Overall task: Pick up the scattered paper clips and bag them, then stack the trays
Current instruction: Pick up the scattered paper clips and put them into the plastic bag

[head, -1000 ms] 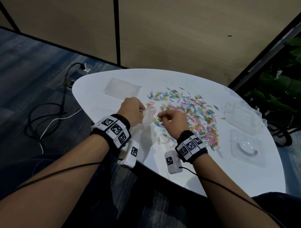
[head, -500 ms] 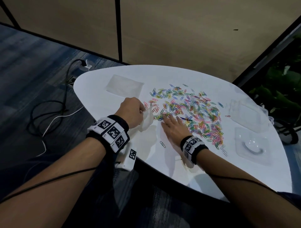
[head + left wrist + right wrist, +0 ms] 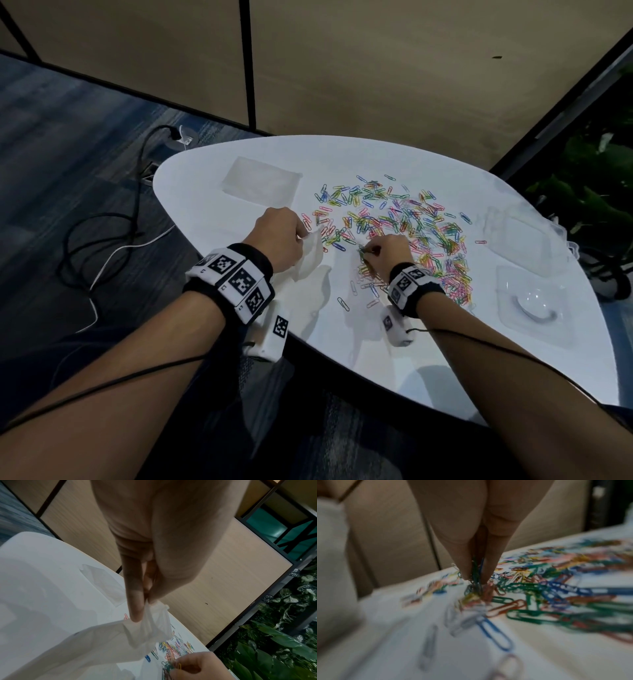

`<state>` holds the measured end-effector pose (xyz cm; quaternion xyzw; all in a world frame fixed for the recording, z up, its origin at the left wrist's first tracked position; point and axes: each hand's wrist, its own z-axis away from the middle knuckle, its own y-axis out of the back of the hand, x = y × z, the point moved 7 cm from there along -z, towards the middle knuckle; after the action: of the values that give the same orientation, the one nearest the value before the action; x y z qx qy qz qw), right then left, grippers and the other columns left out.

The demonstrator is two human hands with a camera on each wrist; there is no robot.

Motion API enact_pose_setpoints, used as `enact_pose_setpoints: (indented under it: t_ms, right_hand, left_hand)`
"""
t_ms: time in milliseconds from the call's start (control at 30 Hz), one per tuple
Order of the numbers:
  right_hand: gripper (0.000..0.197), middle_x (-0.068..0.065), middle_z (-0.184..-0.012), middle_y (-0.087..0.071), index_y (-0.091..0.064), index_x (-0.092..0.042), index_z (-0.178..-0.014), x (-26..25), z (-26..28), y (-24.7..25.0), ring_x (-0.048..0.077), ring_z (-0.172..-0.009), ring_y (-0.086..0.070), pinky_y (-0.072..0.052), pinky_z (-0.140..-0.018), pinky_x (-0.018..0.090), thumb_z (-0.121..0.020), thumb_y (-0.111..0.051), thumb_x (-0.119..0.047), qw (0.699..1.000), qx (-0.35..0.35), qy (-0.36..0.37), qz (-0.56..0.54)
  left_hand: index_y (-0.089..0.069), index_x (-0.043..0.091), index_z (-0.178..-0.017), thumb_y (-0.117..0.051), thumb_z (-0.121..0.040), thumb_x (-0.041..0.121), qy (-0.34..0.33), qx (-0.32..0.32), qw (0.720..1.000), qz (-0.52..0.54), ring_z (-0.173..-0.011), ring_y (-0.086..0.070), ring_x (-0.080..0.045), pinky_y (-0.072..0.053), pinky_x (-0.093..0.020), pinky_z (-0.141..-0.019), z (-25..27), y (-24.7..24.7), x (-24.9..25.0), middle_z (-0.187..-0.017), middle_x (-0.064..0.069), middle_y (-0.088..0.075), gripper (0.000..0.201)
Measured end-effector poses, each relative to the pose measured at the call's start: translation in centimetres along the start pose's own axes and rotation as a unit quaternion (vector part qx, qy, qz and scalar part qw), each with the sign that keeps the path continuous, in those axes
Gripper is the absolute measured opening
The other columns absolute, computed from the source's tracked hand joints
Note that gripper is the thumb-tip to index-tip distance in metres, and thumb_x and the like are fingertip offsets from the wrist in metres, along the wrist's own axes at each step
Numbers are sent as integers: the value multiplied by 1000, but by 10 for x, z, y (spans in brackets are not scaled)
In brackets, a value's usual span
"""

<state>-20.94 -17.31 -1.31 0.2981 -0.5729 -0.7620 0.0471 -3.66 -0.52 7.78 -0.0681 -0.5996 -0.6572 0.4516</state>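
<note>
Paper clips (image 3: 404,226) lie scattered across mid-frame on the white table (image 3: 445,359). Right hand (image 3: 388,253) pinches a small bunch of them; left hand (image 3: 277,240) grips the clear bag (image 3: 310,260) at its edge.

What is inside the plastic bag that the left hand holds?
The bag looks see-through and no clips show inside it. Its lower part hangs crumpled below the left hand, so the bottom cannot be checked.

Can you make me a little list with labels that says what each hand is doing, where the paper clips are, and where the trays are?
left hand: pinches the clear bag by its top edge
right hand: fingers pinch a bunch of clips
paper clips: most are spread over the white table
trays: two clear ones, side by side at the right, not stacked
spare bag: flat at the far left
</note>
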Motion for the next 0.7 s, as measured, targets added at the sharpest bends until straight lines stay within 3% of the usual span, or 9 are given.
enact_pose_setpoints:
  t_ms: [133, 167, 233, 333, 433, 500, 633, 700]
  right_hand:
    - [8, 3, -76, -75, -77, -10, -86, 24, 12, 18, 13, -66, -70, -56, -61, 16, -82, -77, -17, 957, 15, -131, -259]
    - [9, 6, -80, -76, -77, -8, -86, 22, 17, 21, 16, -70, -72, -58, -67, 19, -81, -78, -15, 931, 15, -142, -337]
    - [14, 15, -90, -75, -75, 2, -91, 11, 27, 27, 26, -82, -72, -60, -81, 32, -80, -78, -6, 850, 11, -153, -505]
    - [22, 17, -104, -73, -68, 9, -104, -26, 46, 28, 23, -92, -72, -59, -84, 29, -83, -71, 0, 754, -55, -131, -642]
    - [13, 13, -99, -74, -67, 8, -99, -65, 67, 15, 19, -91, -72, -59, -84, 26, -87, -65, 2, 710, -127, -112, -684]
    - [8, 14, -91, -73, -67, 8, -93, -81, 78, 3, 20, -83, -71, -60, -80, 26, -87, -65, 3, 733, -138, -116, -656]
    - [5, 17, -85, -74, -73, -9, -74, -91, 81, -14, 28, -80, -72, -60, -82, 37, -72, -78, -6, 849, -111, -115, -503]
    - [8, 9, -74, -74, -74, -13, -68, -98, 79, -12, 27, -75, -72, -61, -77, 37, -62, -75, -18, 915, -101, -77, -382]
  left_hand:
    - [-76, 9, -110, -52, -89, 0, 3, -5, 1000, -7, -99, -71, -33, -58, -39, -93, 1, -3, 2, -107, -14, -73, 33]
    - [-76, 9, -110, -53, -88, 0, 5, -8, 1000, -6, -99, -71, -32, -58, -39, -93, 1, -4, 2, -107, -14, -73, 33]
    - [-76, 9, -111, -55, -88, 0, 11, -14, 1000, -2, -100, -70, -33, -57, -39, -94, 1, -6, 2, -108, -14, -73, 32]
    - [-76, 10, -110, -55, -88, 2, 11, -14, 1000, -6, -102, -70, -32, -57, -38, -94, 1, -7, 4, -107, -14, -73, 32]
    - [-75, 8, -111, -55, -88, 2, 8, -12, 1000, 4, -101, -71, -34, -58, -38, -91, 4, -10, 6, -109, -16, -73, 31]
    - [-76, 8, -109, -57, -88, 3, -2, -8, 1000, 5, -101, -72, -33, -59, -36, -89, 4, -11, 10, -107, -16, -74, 29]
    - [-80, 8, -96, -63, -85, 3, -25, -7, 1000, -1, -95, -72, -31, -59, -38, -88, 5, -12, 15, -97, -14, -76, 21]
    - [-81, 10, -93, -63, -84, 4, -35, -10, 999, -10, -92, -71, -32, -59, -36, -86, 6, -13, 16, -94, -14, -76, 20]
